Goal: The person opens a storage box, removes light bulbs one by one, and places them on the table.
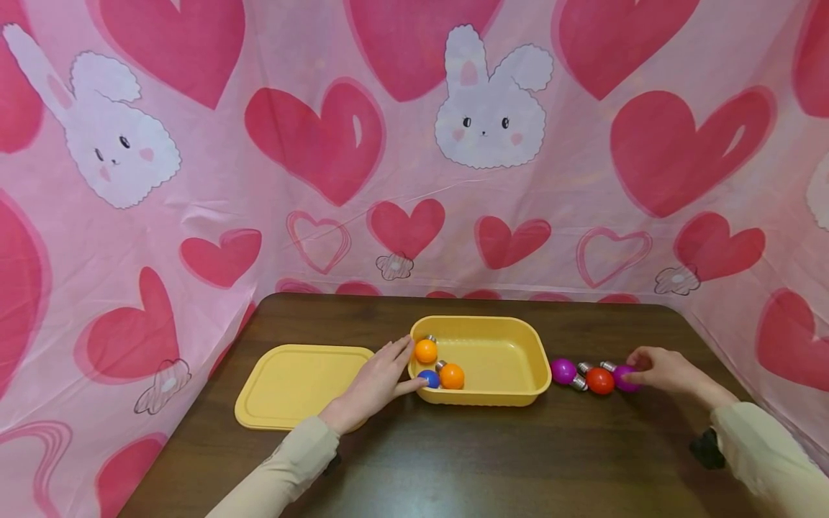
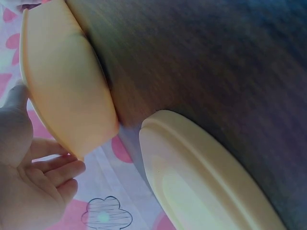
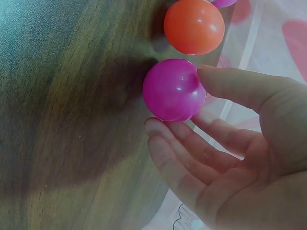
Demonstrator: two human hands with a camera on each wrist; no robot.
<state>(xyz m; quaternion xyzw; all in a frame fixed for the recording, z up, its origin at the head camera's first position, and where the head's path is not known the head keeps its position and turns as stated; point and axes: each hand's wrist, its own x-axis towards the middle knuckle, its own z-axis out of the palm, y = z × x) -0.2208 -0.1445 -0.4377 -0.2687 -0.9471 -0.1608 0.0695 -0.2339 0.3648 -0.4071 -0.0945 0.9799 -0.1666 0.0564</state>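
My left hand (image 1: 372, 380) holds the left end of a yellow plastic box (image 1: 499, 396), its thumb along the near rim and its fingers at the far left corner. Inside that end lie two orange light bulbs (image 1: 452, 376) and a blue bulb (image 1: 426, 377). To the right of the box, my right hand (image 1: 663, 370) pinches a purple light bulb (image 3: 170, 91) between thumb and fingers, low over the table. Beside it is a red bulb (image 1: 600, 382), which looks orange in the right wrist view. Another purple bulb (image 1: 563, 371) lies closer to the box.
A flat yellow lid (image 1: 294, 385) lies on the dark wooden table (image 1: 479, 460), left of the box and partly behind my left forearm. Metal bulb bases (image 1: 579, 382) show among the bulbs on the right. A pink cloth (image 1: 414, 180) with hearts and rabbits hangs around the table.
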